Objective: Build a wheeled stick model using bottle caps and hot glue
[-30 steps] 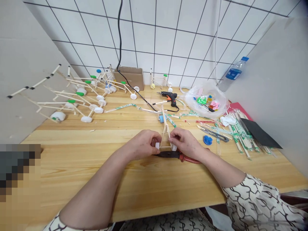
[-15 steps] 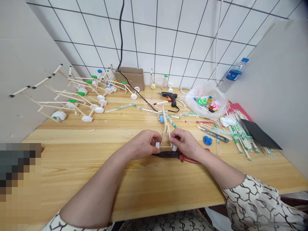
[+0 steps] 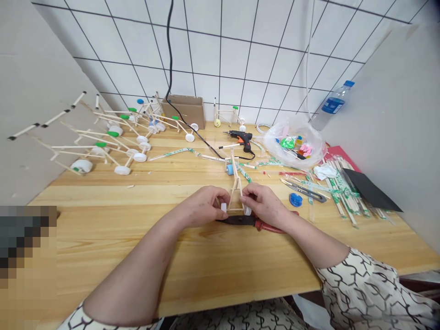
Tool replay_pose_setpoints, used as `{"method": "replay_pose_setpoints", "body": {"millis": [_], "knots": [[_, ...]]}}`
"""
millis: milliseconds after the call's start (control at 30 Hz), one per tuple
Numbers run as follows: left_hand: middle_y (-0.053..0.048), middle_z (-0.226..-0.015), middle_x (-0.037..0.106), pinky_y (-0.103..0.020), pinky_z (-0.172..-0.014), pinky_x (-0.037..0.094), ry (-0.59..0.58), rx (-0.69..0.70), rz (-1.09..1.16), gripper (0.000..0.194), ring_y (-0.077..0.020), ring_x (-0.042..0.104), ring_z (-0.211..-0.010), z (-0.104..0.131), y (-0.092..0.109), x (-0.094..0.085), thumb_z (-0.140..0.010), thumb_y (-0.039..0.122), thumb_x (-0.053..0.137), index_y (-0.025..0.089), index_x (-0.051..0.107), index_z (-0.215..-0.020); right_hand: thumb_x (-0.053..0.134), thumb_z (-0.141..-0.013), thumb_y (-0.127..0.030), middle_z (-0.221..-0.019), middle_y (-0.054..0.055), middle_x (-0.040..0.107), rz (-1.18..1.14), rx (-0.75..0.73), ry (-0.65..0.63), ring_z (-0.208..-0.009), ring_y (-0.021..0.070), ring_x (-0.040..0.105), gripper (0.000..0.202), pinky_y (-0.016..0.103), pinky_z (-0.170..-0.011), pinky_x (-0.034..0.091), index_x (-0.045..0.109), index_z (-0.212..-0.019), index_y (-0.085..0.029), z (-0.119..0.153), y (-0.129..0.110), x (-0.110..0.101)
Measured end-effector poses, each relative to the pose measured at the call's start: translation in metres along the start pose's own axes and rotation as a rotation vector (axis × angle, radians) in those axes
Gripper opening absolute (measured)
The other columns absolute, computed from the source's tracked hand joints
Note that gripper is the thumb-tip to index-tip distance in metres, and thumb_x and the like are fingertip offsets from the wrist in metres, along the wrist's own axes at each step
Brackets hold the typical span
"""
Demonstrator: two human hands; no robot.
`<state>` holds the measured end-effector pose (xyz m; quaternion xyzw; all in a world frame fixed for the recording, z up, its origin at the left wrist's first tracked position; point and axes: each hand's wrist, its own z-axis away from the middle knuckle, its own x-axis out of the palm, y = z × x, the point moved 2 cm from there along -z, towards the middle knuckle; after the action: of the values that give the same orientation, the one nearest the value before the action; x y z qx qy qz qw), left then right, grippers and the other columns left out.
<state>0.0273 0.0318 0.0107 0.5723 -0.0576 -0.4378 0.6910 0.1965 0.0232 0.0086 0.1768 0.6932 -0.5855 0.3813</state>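
A small tricycle model of wooden sticks stands on the table between my hands, its blue front wheel pointing away from me. My left hand has its fingers closed at the left white rear wheel. At the frame's right side, just above the right white wheel, my right hand pinches the model. Pliers with red handles lie right in front of the model, partly under my right wrist.
Several finished stick tricycles stand at the left. Behind the model lie a glue gun and its cord. To the right are a plastic bag, scissors, a blue tape roll, wrapped sticks and a bottle.
The whole view has shifted slightly. Both hands keep about the same hold on the model.
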Motion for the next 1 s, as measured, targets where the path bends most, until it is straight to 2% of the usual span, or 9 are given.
{"method": "replay_pose_setpoints", "body": {"millis": [400, 633, 1000], "knots": [[0.006, -0.051, 0.048, -0.02, -0.046, 0.028, 0.022, -0.028, 0.019, 0.019, -0.0105, 0.041, -0.05, 0.0002, 0.0007, 0.0001, -0.059, 0.021, 0.058, 0.016, 0.056, -0.077, 0.053, -0.077, -0.013, -0.064, -0.001, 0.05, 0.02, -0.029, 0.02, -0.063, 0.0115, 0.046, 0.015, 0.023, -0.059, 0.035, 0.05, -0.063, -0.017, 0.001, 0.0006, -0.0003], [0.006, -0.055, 0.051, -0.02, -0.047, 0.031, 0.035, 0.006, 0.005, 0.02, -0.011, 0.044, -0.052, -0.0001, 0.0026, -0.0005, -0.058, 0.018, 0.058, 0.016, 0.057, -0.079, 0.053, -0.076, -0.013, -0.065, -0.001, 0.051, 0.018, -0.031, 0.025, -0.063, 0.0117, 0.047, 0.013, 0.023, -0.059, 0.035, 0.05, -0.064, -0.017, 0.001, 0.0, -0.0001], [0.004, -0.059, 0.056, -0.021, -0.05, 0.036, 0.115, 0.008, -0.129, 0.026, -0.0139, 0.052, -0.056, 0.0011, -0.0006, -0.0008, -0.059, 0.02, 0.063, 0.018, 0.055, -0.083, 0.054, -0.076, -0.013, -0.065, -0.001, 0.051, 0.049, -0.03, 0.028, -0.063, 0.0121, 0.047, 0.013, 0.023, -0.059, 0.035, 0.05, -0.064, -0.017, 0.001, -0.0006, -0.0014]]}}
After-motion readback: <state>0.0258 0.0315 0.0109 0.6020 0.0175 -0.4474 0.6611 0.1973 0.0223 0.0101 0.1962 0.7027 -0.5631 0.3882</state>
